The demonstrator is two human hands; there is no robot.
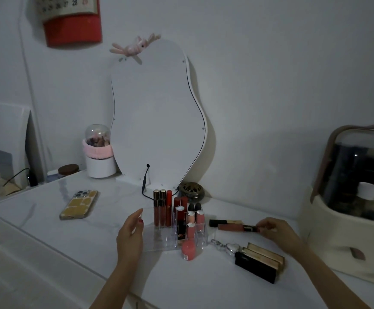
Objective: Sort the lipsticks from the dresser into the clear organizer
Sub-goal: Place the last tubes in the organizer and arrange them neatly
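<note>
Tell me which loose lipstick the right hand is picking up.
The pink tube with the dark cap, lying flat right of the organizer. The right hand pinches its cap end; the black one behind it is untouched.

We are at a home dressing table, likely in a bedroom: a wavy-edged mirror leans on the plain wall beyond our left hand, and a wall calendar hangs high above it. Lipsticks stand in a clear organizer between our hands, a phone lies left of the left hand, and a lidded cosmetics case sits beyond our right hand
</note>
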